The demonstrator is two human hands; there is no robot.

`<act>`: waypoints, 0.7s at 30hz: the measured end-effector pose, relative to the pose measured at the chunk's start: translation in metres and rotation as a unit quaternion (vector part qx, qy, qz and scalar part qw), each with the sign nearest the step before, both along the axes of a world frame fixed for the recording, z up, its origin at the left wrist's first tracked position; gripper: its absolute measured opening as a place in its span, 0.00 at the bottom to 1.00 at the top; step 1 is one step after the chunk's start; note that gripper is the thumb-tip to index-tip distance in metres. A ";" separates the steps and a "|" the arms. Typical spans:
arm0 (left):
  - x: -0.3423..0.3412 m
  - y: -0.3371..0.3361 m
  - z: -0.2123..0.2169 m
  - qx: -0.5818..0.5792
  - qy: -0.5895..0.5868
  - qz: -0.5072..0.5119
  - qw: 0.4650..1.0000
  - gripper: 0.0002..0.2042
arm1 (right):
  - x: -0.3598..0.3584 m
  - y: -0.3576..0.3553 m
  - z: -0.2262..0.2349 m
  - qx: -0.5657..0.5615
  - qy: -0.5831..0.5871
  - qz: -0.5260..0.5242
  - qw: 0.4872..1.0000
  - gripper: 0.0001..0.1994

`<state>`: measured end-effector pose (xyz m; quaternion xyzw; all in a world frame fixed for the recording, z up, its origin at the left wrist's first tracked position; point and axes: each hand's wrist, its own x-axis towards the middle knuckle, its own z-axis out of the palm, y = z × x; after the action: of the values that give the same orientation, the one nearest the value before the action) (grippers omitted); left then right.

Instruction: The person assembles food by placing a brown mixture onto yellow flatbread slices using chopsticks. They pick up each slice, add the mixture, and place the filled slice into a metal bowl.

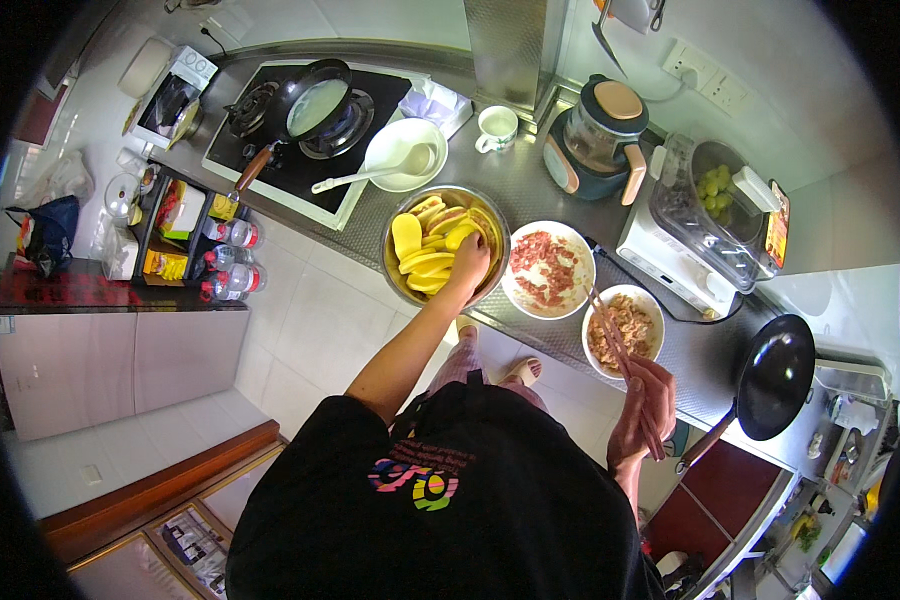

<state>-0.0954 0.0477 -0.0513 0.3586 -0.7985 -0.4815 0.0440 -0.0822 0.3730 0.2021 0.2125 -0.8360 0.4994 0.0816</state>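
Observation:
My left hand (474, 262) reaches into a metal bowl (388, 262) at the middle of the counter. Its fingers are closed at a yellow slice (459, 236) among several others, some of which show a pinkish filling. In my right hand (646, 408) is a pair of long brown chopsticks (613, 340), slanting toward the left edge of a white bowl of pale brown minced filling (625, 328). Between that bowl and the metal one stands a white bowl (510, 290) with reddish minced meat (548, 268) spread inside it.
At the left, a frying pan (318, 105) with pale liquid sits on the gas stove (250, 160). Nearby are a white bowl (378, 150) holding a white ladle (370, 176) and a cup (497, 128). A blender (600, 140) stands behind; a black wok (776, 378) lies at the right.

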 end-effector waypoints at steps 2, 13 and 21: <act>0.011 -0.005 0.006 -0.196 -0.018 -0.081 0.977 0.15 | 0.000 -0.001 0.000 0.003 -0.006 0.005 1.000 0.04; 0.001 -0.018 0.026 -0.258 -0.109 -0.150 0.948 0.19 | 0.001 -0.001 0.002 0.005 -0.011 0.007 1.000 0.04; 0.000 -0.026 0.056 -0.222 -0.242 -0.341 0.881 0.20 | 0.005 0.000 -0.002 -0.004 -0.041 -0.010 0.999 0.04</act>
<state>-0.0951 0.0220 0.0042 0.1501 -0.9432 -0.1756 -0.2389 -0.0776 0.3734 0.2003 0.1834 -0.8384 0.5105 0.0528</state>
